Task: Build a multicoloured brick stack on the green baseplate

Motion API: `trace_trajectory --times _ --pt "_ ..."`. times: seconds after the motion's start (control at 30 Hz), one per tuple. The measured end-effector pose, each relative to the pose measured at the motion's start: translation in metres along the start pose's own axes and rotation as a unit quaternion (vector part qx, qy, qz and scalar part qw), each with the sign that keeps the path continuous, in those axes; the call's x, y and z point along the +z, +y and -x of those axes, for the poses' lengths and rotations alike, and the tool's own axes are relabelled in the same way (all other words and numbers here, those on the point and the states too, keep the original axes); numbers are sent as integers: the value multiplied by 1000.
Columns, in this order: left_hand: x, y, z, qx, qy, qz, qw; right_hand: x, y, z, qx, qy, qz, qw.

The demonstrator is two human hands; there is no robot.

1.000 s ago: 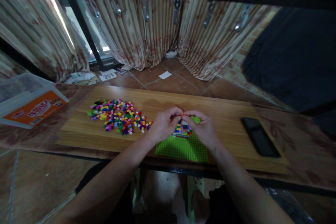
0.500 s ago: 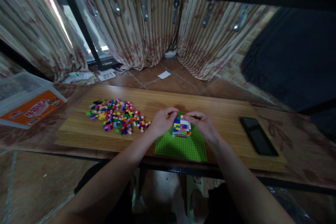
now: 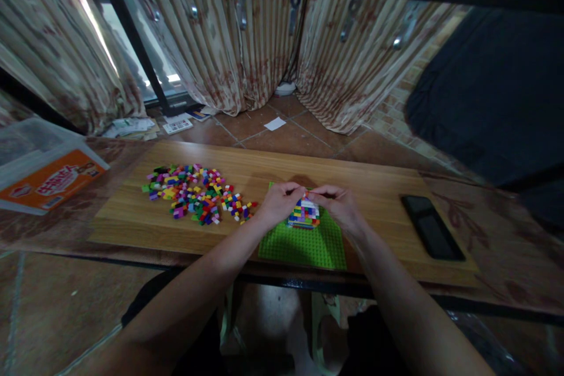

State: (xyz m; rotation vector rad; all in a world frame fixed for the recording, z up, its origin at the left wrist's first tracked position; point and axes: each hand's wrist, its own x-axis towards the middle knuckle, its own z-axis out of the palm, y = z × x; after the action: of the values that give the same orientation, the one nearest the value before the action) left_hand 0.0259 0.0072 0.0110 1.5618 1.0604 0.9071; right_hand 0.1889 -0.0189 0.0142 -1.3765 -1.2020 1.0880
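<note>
A block of multicoloured building bricks [image 3: 304, 215] stands on a green baseplate [image 3: 304, 249]. Over its far edge, the fingertips of my two hands come together. My left hand [image 3: 281, 202] is closed in a pinch at the upper left of the block; what its fingers hold is hidden. From the right, my right hand [image 3: 341, 207] pinches thumb and forefinger at a tiny orange-red brick [image 3: 307, 193]. My fingers cover the back part of the block.
Loose bricks [image 3: 200, 194] lie in a wide heap left of the baseplate on the wooden board [image 3: 132, 226]. A black phone [image 3: 432, 227] rests toward the right end. A clear plastic box with an orange label [image 3: 53, 179] stands at the far left.
My left hand has moved right, and its fingertips now meet those of my right hand above the brick block. The view has shifted slightly.
</note>
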Motion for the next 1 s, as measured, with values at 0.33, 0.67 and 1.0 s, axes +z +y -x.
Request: trace_trajectory --times 0.33,0.67,1.0 --pt "6 4 -2 -19 39 -7 999 -2 2 -2 -52 -22 79 995" --pt "6 -3 -1 -4 49 19 999 -6 5 1 -8 13 -27 1000" --pt "-93 -11 -9 -7 2 -181 983 -19 9 -6 -22 131 -31 991"
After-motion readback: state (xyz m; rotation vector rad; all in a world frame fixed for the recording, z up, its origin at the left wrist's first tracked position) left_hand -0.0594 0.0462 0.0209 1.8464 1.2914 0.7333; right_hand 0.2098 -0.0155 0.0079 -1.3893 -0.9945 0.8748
